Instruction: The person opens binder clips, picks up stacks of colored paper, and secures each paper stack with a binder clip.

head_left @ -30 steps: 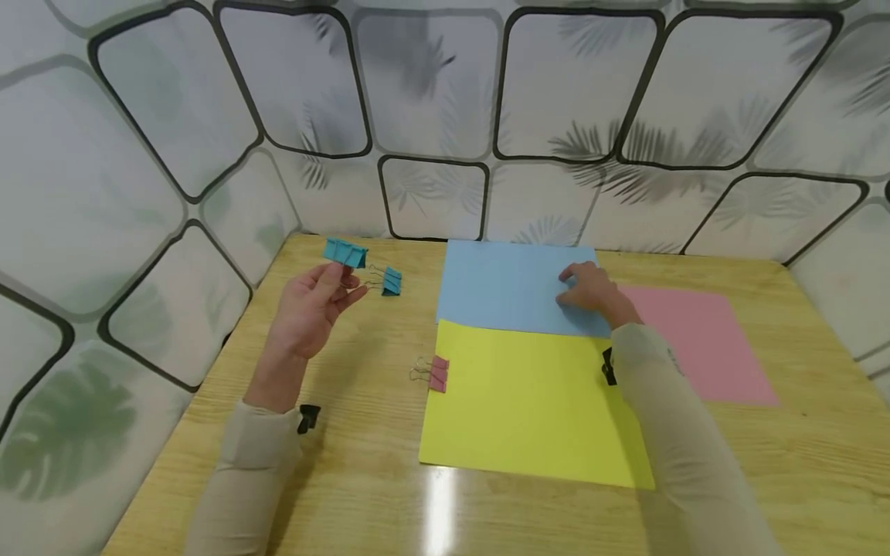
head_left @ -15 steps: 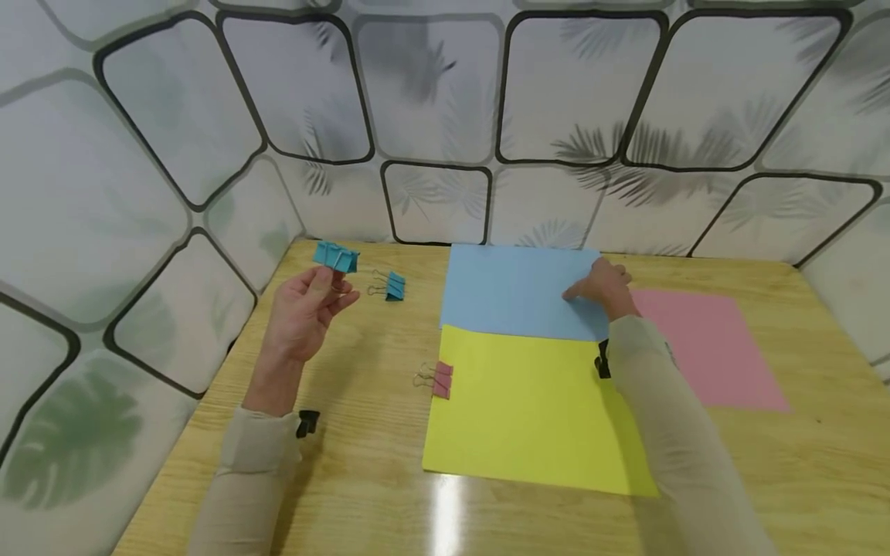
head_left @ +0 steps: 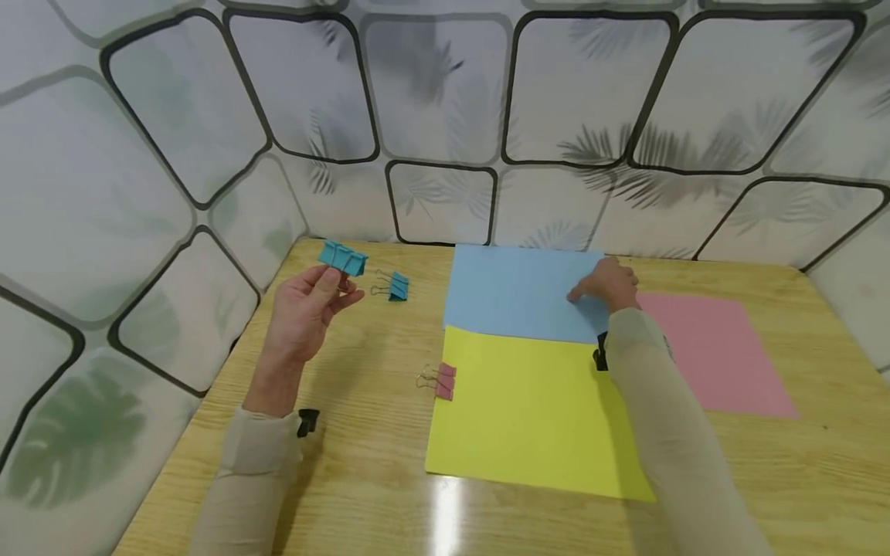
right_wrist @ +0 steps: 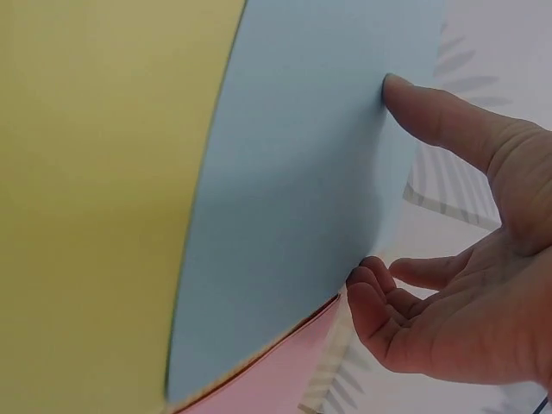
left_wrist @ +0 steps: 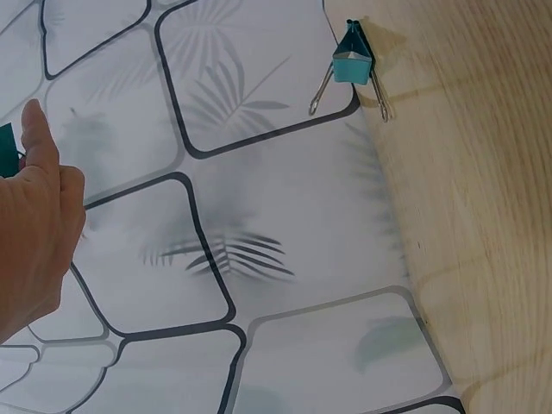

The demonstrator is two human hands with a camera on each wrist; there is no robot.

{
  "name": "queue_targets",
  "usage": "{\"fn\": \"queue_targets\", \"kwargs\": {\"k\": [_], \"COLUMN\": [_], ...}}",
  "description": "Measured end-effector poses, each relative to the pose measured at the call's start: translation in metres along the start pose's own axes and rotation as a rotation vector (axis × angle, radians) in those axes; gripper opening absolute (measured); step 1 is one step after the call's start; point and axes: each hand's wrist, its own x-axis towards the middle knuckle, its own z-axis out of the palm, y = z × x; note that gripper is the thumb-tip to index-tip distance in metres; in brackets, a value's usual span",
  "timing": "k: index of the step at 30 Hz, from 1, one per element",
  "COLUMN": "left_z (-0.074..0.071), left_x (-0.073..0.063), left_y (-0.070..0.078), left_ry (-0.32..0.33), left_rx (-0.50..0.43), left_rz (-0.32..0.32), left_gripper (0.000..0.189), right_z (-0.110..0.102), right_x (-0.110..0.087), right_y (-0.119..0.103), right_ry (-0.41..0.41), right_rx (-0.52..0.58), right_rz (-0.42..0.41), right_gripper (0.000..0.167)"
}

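My left hand is raised at the left and pinches a large teal binder clip between thumb and fingers. In the left wrist view only a corner of that clip shows. Close to its right, a smaller teal binder clip lies on the table. My right hand is at the right edge of a blue sheet of paper. The thumb lies on the sheet's face, and the curled fingers meet its edge, gripping it. A yellow sheet overlaps the blue one's near edge.
A pink binder clip bites the yellow sheet's left edge, its wire handles pointing left. To the right lies a pink sheet, partly behind the right sleeve. A patterned wall borders the wooden table at the back and left.
My right hand has moved right across the blue sheet to its right edge and taken hold there. The left hand has stayed nearly in place with its clip.
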Motion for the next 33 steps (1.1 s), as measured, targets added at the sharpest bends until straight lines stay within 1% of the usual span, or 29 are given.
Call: {"fn": "queue_targets", "kwargs": {"k": [4,6,9,11,13,18,21,26,29,33], "left_z": [0.001,0.002,0.002,0.001,0.000,-0.003,-0.002,-0.004,-0.004,-0.005], "left_x": [-0.001,-0.001,-0.001,-0.001,-0.001,-0.002,-0.002,-0.003,-0.002,-0.001], "left_y": [0.001,0.002,0.002,0.003,0.003,0.003,0.002,0.000,-0.001,-0.002], "left_ry": [-0.012,-0.021,-0.026,-0.025,-0.026,-0.036,-0.035,-0.032,-0.033,-0.038], "left_rx": [0.023,0.026,0.019,0.012,0.015,0.031,0.026,0.029,0.040,0.043], "left_rz": [0.023,0.026,0.023,0.019,0.015,0.014,0.010,-0.012,-0.014,-0.023], "left_gripper": [0.018,0.017,0.017,0.016,0.016,0.016,0.016,0.018,0.018,0.017], "right_z": [-0.002,-0.002,-0.002,0.000,0.001,0.007,0.005,0.001,-0.007,-0.014], "right_x": [0.001,0.002,0.004,0.005,0.006,0.006,0.007,0.008,0.007,0.006], "right_y": [0.000,0.002,0.005,0.007,0.008,0.009,0.016,0.029,0.029,0.029], "right_ry": [-0.014,-0.022,-0.039,-0.049,-0.051,-0.026,-0.022,-0.011,0.004,-0.046], "right_rx": [0.012,0.021,0.040,0.060,0.085,0.137,0.234,0.425,0.489,0.537], "right_rz": [0.011,0.011,0.010,0.013,0.020,0.019,0.012,0.014,0.012,-0.016], "right_gripper": [0.088,0.080,0.076,0.080,0.087,0.105,0.106,0.088,0.081,0.079]}}
